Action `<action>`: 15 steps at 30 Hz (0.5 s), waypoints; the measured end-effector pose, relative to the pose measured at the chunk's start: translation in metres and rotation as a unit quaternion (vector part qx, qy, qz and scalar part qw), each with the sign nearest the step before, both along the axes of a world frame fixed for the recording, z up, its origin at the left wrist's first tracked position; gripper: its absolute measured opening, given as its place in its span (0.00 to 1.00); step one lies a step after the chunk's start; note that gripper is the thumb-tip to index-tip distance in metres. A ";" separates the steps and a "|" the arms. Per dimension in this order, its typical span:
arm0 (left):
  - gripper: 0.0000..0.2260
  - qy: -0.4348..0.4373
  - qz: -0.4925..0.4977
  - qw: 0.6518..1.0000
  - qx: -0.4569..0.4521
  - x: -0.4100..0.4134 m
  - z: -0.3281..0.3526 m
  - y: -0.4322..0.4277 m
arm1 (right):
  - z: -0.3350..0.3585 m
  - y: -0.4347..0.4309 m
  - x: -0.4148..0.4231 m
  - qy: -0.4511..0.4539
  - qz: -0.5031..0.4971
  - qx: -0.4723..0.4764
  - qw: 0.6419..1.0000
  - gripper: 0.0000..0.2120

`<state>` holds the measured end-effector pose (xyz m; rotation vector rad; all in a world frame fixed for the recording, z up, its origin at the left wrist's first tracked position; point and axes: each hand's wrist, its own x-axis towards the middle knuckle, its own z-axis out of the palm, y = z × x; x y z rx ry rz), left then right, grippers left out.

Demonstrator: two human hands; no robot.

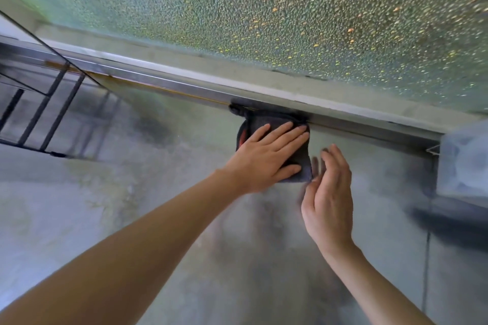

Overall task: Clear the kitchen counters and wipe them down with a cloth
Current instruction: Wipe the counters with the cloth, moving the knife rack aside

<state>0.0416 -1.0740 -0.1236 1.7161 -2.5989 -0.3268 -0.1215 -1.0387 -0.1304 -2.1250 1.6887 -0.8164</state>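
A folded dark grey cloth (301, 166) lies on the shiny steel counter (158, 219), its far edge against the metal rail at the back. My left hand (266, 155) presses flat on the cloth with straight, spread fingers. My right hand (330, 192) hovers just right of the cloth, fingers straight and relaxed, holding nothing; its fingertips are close to the cloth's right edge.
A frosted, pebbled glass window (264, 8) rises behind the metal rail (184, 82). A black wire rack (50, 113) stands at the far left. A pale blurred box-like object (464, 161) sits at the right edge, with a dark shape below it.
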 end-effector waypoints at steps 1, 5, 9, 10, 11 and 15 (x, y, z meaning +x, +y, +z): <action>0.27 0.001 0.023 1.000 -0.007 0.003 -0.001 0.001 | -0.001 -0.001 0.000 0.018 0.001 -0.005 1.000 0.17; 0.27 -0.003 0.108 0.994 -0.013 0.034 -0.002 0.010 | -0.005 -0.002 0.003 0.103 0.007 -0.009 0.995 0.14; 0.30 -0.017 0.225 0.974 -0.002 0.086 -0.002 0.021 | -0.006 -0.003 0.004 0.147 0.021 -0.001 0.989 0.16; 0.31 -0.018 0.268 0.963 0.006 0.099 -0.002 0.024 | -0.007 -0.003 0.004 0.153 0.023 0.002 0.988 0.16; 0.31 -0.018 0.312 0.950 0.013 0.110 -0.001 0.027 | -0.007 -0.003 0.004 0.159 0.023 0.005 0.987 0.16; 0.29 -0.016 0.447 0.892 0.060 0.125 0.002 0.034 | -0.007 -0.003 0.006 0.183 0.020 0.019 0.983 0.18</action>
